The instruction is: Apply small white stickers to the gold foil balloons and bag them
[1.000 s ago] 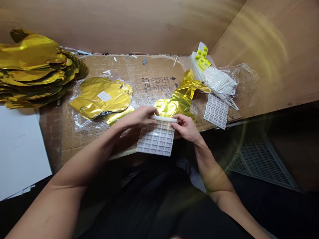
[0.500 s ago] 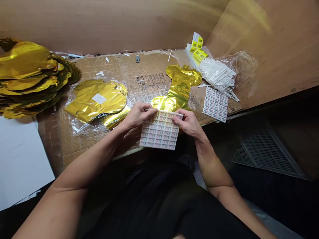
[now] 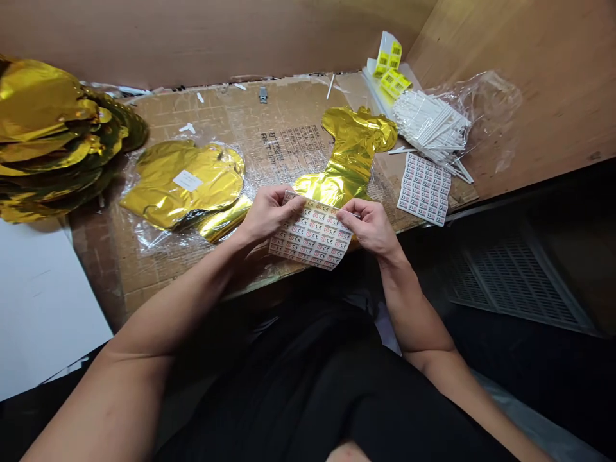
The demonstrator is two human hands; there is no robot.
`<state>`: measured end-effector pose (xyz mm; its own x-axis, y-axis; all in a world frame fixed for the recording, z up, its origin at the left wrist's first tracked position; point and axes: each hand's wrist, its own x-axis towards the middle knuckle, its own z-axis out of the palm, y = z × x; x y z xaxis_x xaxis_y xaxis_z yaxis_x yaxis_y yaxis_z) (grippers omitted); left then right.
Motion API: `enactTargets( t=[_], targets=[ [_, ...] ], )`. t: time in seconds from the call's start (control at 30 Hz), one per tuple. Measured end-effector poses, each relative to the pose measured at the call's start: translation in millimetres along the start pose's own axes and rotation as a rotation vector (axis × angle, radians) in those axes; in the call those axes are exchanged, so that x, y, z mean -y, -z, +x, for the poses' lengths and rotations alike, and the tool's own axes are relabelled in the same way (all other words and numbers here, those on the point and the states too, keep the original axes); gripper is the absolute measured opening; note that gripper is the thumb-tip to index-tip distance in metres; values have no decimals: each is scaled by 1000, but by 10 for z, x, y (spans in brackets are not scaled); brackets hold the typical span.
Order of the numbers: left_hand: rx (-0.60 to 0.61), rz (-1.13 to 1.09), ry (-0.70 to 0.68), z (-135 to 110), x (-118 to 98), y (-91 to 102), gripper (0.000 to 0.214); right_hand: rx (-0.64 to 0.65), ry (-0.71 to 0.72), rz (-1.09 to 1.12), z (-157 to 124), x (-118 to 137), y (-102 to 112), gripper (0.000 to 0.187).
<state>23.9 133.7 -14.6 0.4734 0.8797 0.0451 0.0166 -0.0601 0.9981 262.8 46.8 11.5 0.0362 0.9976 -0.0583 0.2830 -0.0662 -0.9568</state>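
Observation:
Between my two hands is a sheet of small CE stickers (image 3: 312,234), held by its upper edge over the front of the bench. My left hand (image 3: 272,215) pinches the upper left corner, thumb on top. At the upper right corner, my right hand (image 3: 370,226) grips the same sheet between thumb and fingers. The lower part of the sheet hangs loose and bends slightly. Just behind it lies a flat gold foil balloon (image 3: 350,157). To the left is a clear bag of folded gold foil balloons (image 3: 192,183) with a white label on top.
A tall pile of gold foil balloons (image 3: 43,141) stands at the far left above white board (image 3: 43,308). White plastic sticks (image 3: 430,125), yellow barcode labels (image 3: 395,83) and another CE sticker sheet (image 3: 424,189) lie at the right. Cardboard (image 3: 283,128) covers the bench.
The sticker sheet has tilted, its lower edge rising and curling, with both hands still holding its upper corners. The whole view has shifted slightly.

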Motion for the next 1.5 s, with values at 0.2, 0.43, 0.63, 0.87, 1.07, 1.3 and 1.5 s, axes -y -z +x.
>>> enactTargets(
  t=[0.2,0.43,0.63,0.87,1.07,1.3,1.5],
  targets=[
    [-88,86,-83,-9,25,-34,54,-45,18,-14,-29,7,-6,44],
    [-174,176,-153,-23,27,-58,66,-63,29,-34,-30,-11,-35,57],
    [-160,171,-160,-23,30,-81,64,-20,52,-66,-22,13,27,50],
    [-5,3,-7,-16,80,-120,43,-104,44,-112,-53,-85,42,40],
    [29,-48,96,-26,87,-128,38,-119,315,-369,-24,-163,56,15],
    [11,-81,201,-15,55,-109,34,-165,641,-806,5,-407,29,20],
    [4,-134,270,-20,44,-126,31,-150,640,-796,27,-585,20,20]
  ],
)
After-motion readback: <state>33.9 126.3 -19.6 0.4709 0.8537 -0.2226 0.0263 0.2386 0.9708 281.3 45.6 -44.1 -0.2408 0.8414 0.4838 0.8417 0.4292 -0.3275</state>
